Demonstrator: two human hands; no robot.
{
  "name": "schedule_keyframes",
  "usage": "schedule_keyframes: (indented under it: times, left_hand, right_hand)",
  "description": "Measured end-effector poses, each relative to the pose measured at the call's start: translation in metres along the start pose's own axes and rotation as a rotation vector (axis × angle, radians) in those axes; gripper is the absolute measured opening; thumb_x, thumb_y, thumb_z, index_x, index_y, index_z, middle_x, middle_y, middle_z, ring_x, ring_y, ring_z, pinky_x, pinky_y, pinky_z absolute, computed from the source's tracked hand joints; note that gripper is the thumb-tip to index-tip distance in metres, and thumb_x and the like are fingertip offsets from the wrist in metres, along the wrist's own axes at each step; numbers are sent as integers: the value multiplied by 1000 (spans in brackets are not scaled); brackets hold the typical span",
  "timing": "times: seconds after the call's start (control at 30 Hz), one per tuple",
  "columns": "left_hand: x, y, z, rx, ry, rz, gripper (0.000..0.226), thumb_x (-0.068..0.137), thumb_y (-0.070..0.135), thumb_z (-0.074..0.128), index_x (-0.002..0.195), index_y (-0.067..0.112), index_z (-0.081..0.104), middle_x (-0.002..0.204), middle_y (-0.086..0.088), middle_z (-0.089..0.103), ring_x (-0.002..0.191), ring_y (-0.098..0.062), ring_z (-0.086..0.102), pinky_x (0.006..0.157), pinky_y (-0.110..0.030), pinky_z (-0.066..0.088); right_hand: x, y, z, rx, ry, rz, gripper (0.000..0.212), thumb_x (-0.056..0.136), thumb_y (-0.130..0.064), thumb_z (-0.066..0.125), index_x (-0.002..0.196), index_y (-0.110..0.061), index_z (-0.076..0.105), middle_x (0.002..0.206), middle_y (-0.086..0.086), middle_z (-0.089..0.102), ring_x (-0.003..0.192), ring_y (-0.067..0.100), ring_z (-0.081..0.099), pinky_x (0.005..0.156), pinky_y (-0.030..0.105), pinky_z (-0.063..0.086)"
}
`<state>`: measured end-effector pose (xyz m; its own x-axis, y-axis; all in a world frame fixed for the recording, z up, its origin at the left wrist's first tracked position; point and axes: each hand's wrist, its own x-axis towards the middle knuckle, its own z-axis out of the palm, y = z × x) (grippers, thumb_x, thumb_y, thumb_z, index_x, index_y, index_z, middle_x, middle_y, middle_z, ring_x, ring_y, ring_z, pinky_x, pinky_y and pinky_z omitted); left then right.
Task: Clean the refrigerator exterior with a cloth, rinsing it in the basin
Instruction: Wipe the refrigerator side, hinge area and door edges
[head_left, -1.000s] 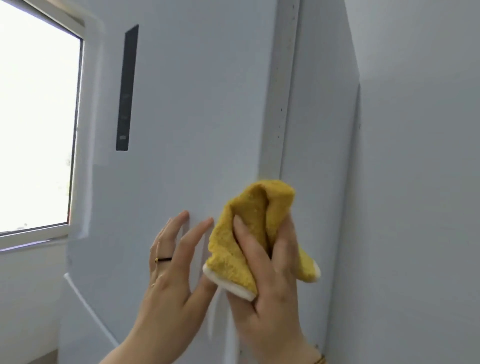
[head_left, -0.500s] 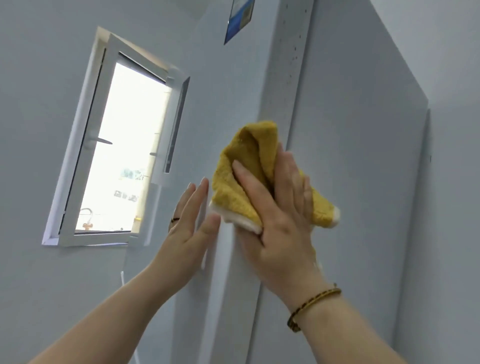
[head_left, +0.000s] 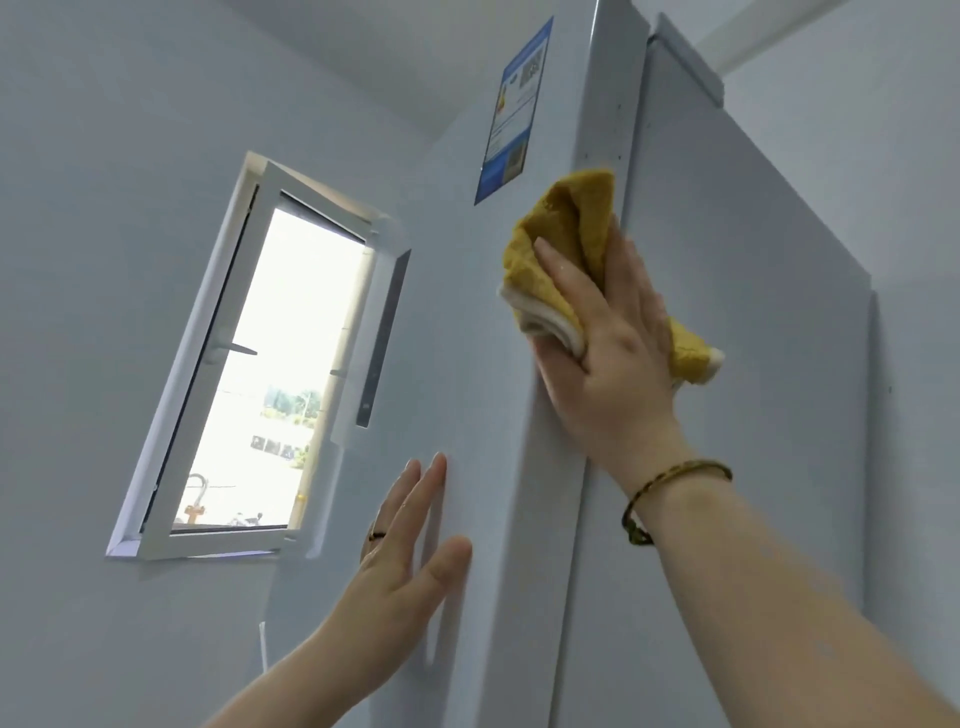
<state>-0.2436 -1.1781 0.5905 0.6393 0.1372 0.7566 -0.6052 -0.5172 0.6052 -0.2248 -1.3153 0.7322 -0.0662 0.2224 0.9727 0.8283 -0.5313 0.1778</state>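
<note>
the right hand (head_left: 610, 358) presses the bunched yellow cloth (head_left: 563, 244) against the refrigerator (head_left: 737, 364) front corner edge, while the left hand (head_left: 402, 561) rests flat, fingers spread, on its door.

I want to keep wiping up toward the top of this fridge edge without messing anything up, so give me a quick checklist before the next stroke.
1. Yellow terry cloth pinned under right hand: ok.
2. Cloth on the white refrigerator's front corner edge: ok.
3. Left hand braced flat on the door, fingers spread: ok.
4. Blue printed label sticker clear of the cloth: ok, but close beside it.
5. Edge above the cloth free of obstacles up to the top: ok.
6. Cloth clean enough, or due a rinse: cannot tell.
</note>
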Motion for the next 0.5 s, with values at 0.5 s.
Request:
schedule_keyframes:
  times: [0.5]
  left_hand:
    - [3,-9,2,3,17,-1,91,28,101,20,113,77,0,129,47,-1,109,39,-4,84,11,5]
  right_hand:
    - [168,26,-20,-108,11,31,50,92,-42,39,141,-28,33,154,5,15,141,24,14,114,45,17]
